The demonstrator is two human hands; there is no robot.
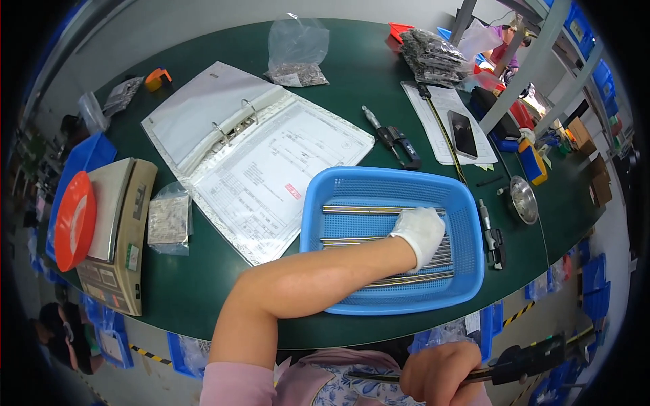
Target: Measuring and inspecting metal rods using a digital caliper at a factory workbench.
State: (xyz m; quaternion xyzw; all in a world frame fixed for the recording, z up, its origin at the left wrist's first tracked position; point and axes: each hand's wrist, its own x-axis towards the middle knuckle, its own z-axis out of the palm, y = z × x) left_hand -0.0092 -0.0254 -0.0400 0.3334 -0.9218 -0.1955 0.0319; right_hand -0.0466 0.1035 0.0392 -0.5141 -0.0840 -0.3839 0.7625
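Note:
My left hand (421,237), in a white glove, reaches into a blue plastic basket (394,174). Its fingers curl down among thin shiny metal rods (362,210), and what they grip is hidden beneath the glove. The rods lie lengthwise across the basket's mesh bottom, several of them bunched beside the glove. Close to my body, low at the right, my bare right hand (440,373) is closed around a caliper (528,360) with a long beam and a black body.
Beyond the basket lie an open ring binder (250,176) and a digital micrometer (391,137); another micrometer (492,233) is at its right. Farther right are a phone (463,134) on paper and a metal bowl (523,199). A scale (112,223) with an orange dish (75,221) stands left.

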